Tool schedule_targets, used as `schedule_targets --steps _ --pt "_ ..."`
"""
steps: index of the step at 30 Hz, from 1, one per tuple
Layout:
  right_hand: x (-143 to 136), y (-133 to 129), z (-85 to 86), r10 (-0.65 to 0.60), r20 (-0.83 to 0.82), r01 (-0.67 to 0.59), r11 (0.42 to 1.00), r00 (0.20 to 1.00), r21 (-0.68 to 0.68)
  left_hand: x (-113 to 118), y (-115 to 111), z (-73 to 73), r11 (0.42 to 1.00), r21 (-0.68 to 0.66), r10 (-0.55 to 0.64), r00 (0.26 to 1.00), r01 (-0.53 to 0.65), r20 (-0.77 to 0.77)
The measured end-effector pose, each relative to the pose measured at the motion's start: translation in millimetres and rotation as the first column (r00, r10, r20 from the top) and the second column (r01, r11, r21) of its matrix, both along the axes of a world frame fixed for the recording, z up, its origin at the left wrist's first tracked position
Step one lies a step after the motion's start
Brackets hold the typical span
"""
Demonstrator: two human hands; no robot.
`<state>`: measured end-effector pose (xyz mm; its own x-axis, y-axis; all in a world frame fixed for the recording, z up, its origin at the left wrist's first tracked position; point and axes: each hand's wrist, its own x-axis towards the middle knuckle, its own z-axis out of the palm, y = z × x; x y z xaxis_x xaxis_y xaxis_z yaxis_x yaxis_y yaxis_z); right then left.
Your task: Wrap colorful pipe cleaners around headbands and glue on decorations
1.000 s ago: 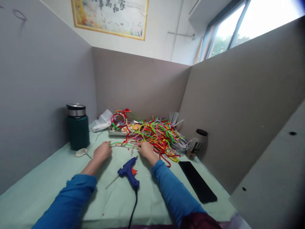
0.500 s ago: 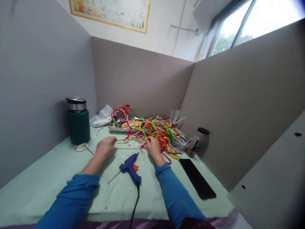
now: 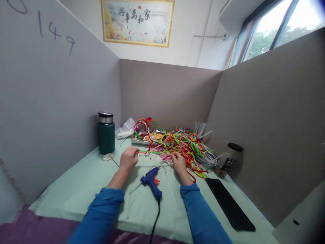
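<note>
Nearest, both blue sleeves (image 3: 101, 206) are cut off by the lower border of the view, and at the left a purple cloth (image 3: 48, 225) shows in front of the edge of the pale green tablecloth (image 3: 76, 196). Between the forearms lies a blue glue gun (image 3: 152, 183); its black cord (image 3: 156, 220) also leaves the view at the near side. To the right lies a long black object (image 3: 230, 205), whose kind I cannot tell. The widest stretch of tablecloth is left of the left forearm; a narrower strip runs between the right sleeve and the black object.

Farther, the left hand (image 3: 129, 158) and the right hand (image 3: 179, 163) are pinched on a thin green and orange strand (image 3: 154, 152), which is stretched between them. Its ends are hard to make out, and whether it is one piece or two twisted, I cannot tell.

Behind it, a heap of colourful stems (image 3: 185, 142) partly covers a metal tray (image 3: 143, 142). To the right, the black label of a dark-lidded jar (image 3: 227, 161) is too small to read. A dark green bottle (image 3: 106, 139) stands at the left.

Grey partitions (image 3: 167, 91) bound three sides; the left one bears handwritten "149". On the far wall, a framed picture (image 3: 137, 23) shows 興事萬和家.
</note>
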<state>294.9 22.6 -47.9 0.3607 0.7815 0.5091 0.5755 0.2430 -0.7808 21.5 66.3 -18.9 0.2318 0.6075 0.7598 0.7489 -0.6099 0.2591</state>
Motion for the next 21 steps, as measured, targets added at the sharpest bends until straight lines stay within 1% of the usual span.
schedule_targets --steps 2,4,7,10,11,12,14,15,17,18,19,21 --pt "0.9 0.2 0.4 0.046 -0.055 -0.045 0.999 0.997 0.006 -1.9 2.2 -1.4 1.0 -0.003 0.002 1.0 -0.002 0.002" --pt "1.6 0.7 -1.4 0.065 -0.083 -0.064 0.998 0.994 0.009 -2.8 4.0 -2.9 0.999 -0.031 0.008 1.0 -0.007 0.023" --pt "-0.9 1.2 -5.1 0.007 -0.083 -0.007 1.0 0.997 0.01 -1.6 3.0 -2.6 0.997 -0.078 0.015 0.996 -0.008 0.092" --pt "-10.9 1.9 -5.4 -0.06 -0.08 0.063 0.998 0.995 0.029 3.3 -3.0 0.3 0.997 -0.071 0.026 0.988 -0.015 0.153" --pt "-16.0 2.3 -4.5 -0.063 -0.093 0.067 0.997 0.994 0.032 6.0 -5.4 0.9 0.998 -0.069 0.005 0.988 0.006 0.151" --pt "-21.8 2.6 -3.3 -0.055 -0.116 0.059 0.998 0.992 0.034 9.3 -7.7 1.0 0.996 -0.077 -0.04 0.99 0.051 0.137" --pt "-34.8 2.6 -0.5 0.006 -0.158 0.002 0.999 0.987 0.049 17.5 -10.6 -0.5 0.973 -0.157 -0.156 0.984 0.169 0.091" --pt "-41.3 1.9 0.9 0.046 -0.162 -0.037 0.997 0.986 0.062 22.2 -11.0 -1.8 0.95 -0.214 -0.213 0.973 0.228 0.088" --pt "-53.2 -1.3 3.4 0.121 -0.133 -0.111 0.99 0.984 0.083 31.6 -10.0 -4.5 0.89 -0.294 -0.302 0.934 0.348 0.191" --pt "-58.2 -3.8 4.5 0.152 -0.103 -0.143 0.986 0.983 0.09 35.9 -9.0 -5.4 0.845 -0.337 -0.335 0.902 0.416 0.273" --pt "-62.4 -6.6 5.4 0.177 -0.066 -0.17 0.981 0.982 0.098 39.7 -7.9 -5.8 0.796 -0.381 -0.331 0.865 0.471 0.377" --pt "-68.7 -12.3 6.8 0.214 0.017 -0.215 0.971 0.977 0.106 45.3 -6.8 -5.5 0.667 -0.448 -0.309 0.768 0.595 0.561"
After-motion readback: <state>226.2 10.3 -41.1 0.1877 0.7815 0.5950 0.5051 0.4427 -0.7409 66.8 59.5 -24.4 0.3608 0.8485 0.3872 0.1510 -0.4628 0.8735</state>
